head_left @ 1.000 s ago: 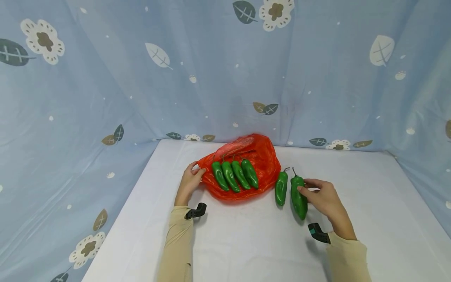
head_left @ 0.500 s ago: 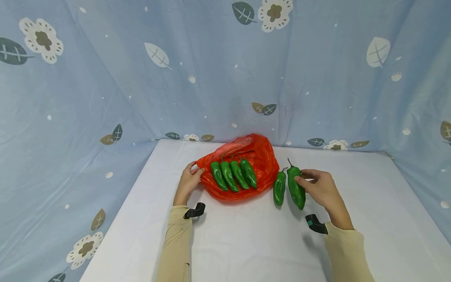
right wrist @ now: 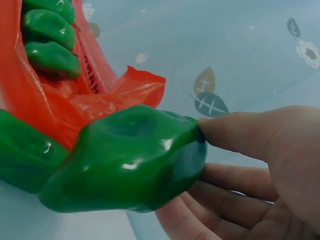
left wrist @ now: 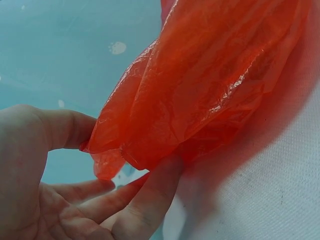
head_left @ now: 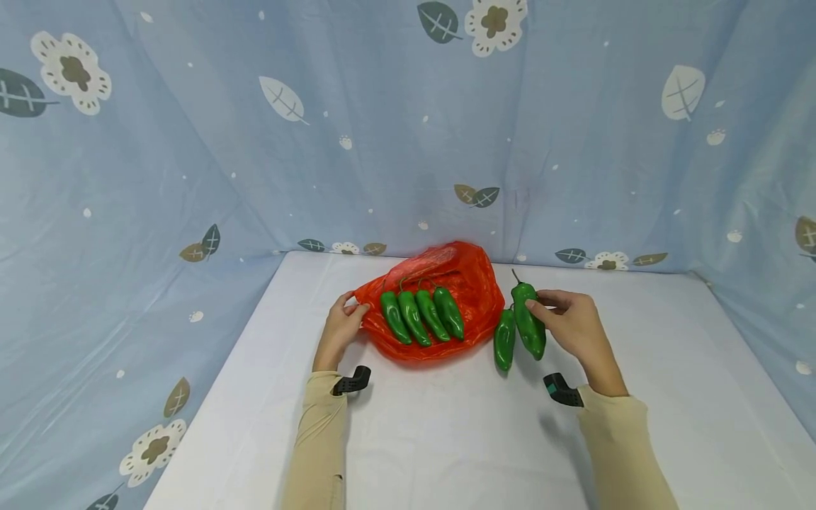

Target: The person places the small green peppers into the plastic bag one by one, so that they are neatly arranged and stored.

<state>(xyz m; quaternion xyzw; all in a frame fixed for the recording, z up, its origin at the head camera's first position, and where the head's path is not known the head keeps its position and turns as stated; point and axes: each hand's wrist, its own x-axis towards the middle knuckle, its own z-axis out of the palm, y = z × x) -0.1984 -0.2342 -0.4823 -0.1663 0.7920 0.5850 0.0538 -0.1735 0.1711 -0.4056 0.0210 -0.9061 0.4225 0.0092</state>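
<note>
A red plastic bag [head_left: 479, 297] lies spread on the table, with several green chili peppers [head_left: 414, 319] side by side on it. My left hand [head_left: 342, 326] pinches the bag's left edge between thumb and fingers; the left wrist view shows the red film [left wrist: 190, 90] pulled up there. With thumb and fingertips my right hand [head_left: 570, 322] grips a larger green pepper [head_left: 528, 322] near its stem end, its shadow falling on the table below. Just left of it, another green pepper [head_left: 504, 341] lies beside the bag's right edge, partly overlapped in the head view.
The white table [head_left: 433, 439] backs onto a pale blue patterned curtain [head_left: 382, 142], which also hangs on both sides. Each wrist carries a small black camera [head_left: 353, 381].
My right hand has carried the larger pepper up and to the left, closer to the bag and the loose pepper. The left hand keeps its hold on the bag.
</note>
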